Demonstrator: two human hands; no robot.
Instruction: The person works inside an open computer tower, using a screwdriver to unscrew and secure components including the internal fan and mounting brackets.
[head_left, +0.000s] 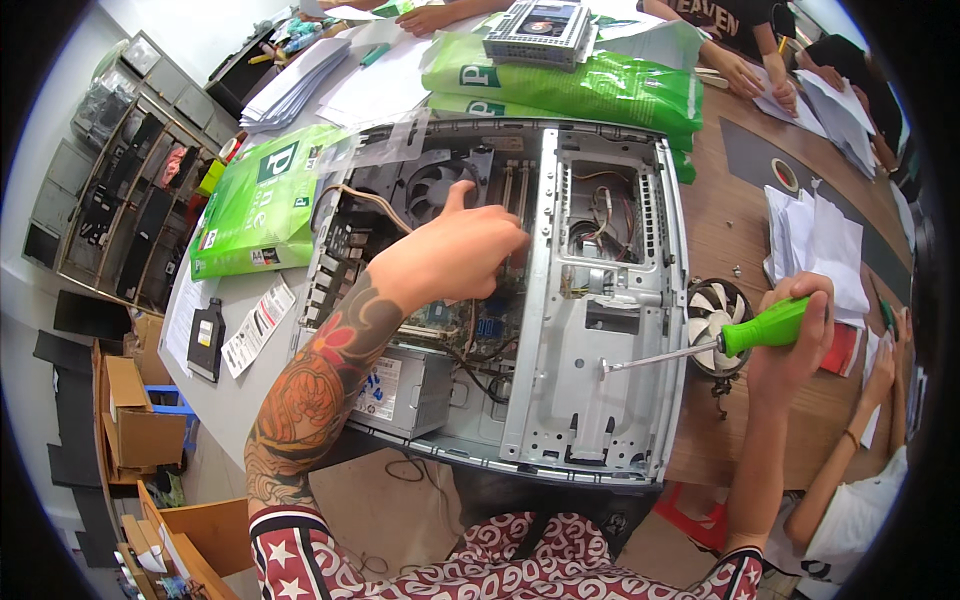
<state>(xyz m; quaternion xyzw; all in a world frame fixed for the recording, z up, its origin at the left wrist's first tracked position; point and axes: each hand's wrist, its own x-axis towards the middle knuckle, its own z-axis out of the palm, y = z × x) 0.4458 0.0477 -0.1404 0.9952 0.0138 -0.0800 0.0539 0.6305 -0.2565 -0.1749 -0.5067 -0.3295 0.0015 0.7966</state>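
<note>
An opened desktop computer case (678,400) lies flat on the table before me. My left hand (455,255) reaches into its middle, thumb raised and fingers curled down beside the metal drive bracket (545,330). The fingertips are hidden, so what they hold cannot be made out. A black fan (430,185) sits inside, just beyond that hand. Below my wrist is the silver power supply (400,390). In my right hand (780,365) is a screwdriver (765,327) with a green handle, held right of the case. Its shaft points left over the bracket, tip above the metal plate.
A loose fan (715,320) lies on the wooden table (735,240) right of the case. Green paper packs (255,215) lie left and behind, with a metal drive (540,35) atop the rear ones. Tape (784,175) and papers (815,235) are at right. Other people's hands (735,70) work nearby.
</note>
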